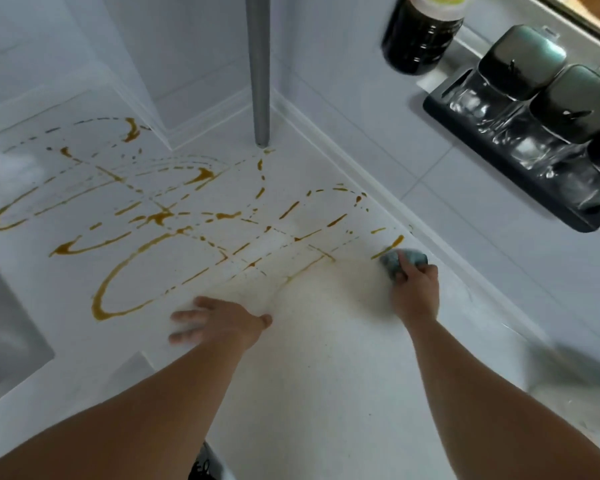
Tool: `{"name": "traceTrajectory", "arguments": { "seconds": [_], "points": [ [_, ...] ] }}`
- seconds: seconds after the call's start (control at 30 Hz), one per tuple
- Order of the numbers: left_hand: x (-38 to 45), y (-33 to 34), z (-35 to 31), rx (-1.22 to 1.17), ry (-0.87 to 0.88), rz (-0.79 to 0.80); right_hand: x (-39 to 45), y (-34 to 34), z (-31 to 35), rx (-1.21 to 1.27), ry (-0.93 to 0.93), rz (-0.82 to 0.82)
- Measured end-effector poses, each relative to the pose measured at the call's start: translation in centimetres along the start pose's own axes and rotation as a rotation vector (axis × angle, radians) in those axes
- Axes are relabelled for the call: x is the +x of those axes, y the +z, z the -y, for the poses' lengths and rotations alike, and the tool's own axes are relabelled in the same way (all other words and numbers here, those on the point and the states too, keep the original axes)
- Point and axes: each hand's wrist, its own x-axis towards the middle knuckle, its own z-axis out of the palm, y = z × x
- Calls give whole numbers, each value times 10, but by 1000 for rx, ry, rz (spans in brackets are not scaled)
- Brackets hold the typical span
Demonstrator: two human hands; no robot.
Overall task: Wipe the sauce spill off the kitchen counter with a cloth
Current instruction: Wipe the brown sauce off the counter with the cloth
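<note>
Brown sauce (125,268) runs in loops and dashed lines over the white kitchen counter (312,368), from the far left to the right wall. My right hand (415,289) grips a bunched grey-blue cloth (404,258) and holds it on the counter at the right end of the spill, beside a short sauce streak (390,245). A pale yellowish smear (326,289) lies just left of the cloth. My left hand (219,322) rests flat on the counter with fingers spread, near the lowest sauce loop.
A grey metal pole (260,67) stands at the back corner. On the right wall ledge sit a dark bottle (421,32) and a black rack of dark-lidded glass jars (541,123). A grey recess, maybe a sink (4,327), is at the left edge.
</note>
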Motion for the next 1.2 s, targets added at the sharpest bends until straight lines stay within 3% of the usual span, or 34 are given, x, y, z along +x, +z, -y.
{"name": "traceTrajectory", "arguments": {
  "seconds": [0.07,0.17,0.2,0.27,0.3,0.43,0.5,0.57,0.67,0.73,0.83,0.9,1.03,1.13,1.2],
  "points": [
    [5,6,-4,-11,-13,-17,9,5,21,12,-16,25],
    [11,10,-7,-11,-19,-34,-5,30,42,71,-368,44],
    [13,11,-7,-6,-20,-45,-17,35,43,72,-512,139],
    [12,10,-7,0,-16,-54,-21,35,27,-81,-764,199],
    [11,10,-7,2,-16,-56,-11,28,13,-109,-771,198],
    [8,9,-9,20,-25,-64,50,-7,-10,11,-299,-77],
    [8,9,-9,15,-11,-68,59,2,9,62,-214,-99],
    [7,10,-8,4,-12,-71,40,23,47,173,-277,-39],
    [8,11,-9,17,-9,-89,4,48,52,4,-696,166],
    [7,10,-9,14,-14,-86,0,41,22,-23,-638,134],
    [6,9,-10,40,-16,-94,16,15,-10,-54,-268,-57],
    [6,8,-10,43,-22,-87,36,8,-4,-101,-169,-119],
    [7,9,-8,41,-17,-95,66,19,43,55,-255,-75],
    [6,11,-8,37,-14,-92,75,28,56,-68,-459,11],
    [7,11,-9,46,-8,-92,78,20,40,-101,-467,14]
  ]
}}
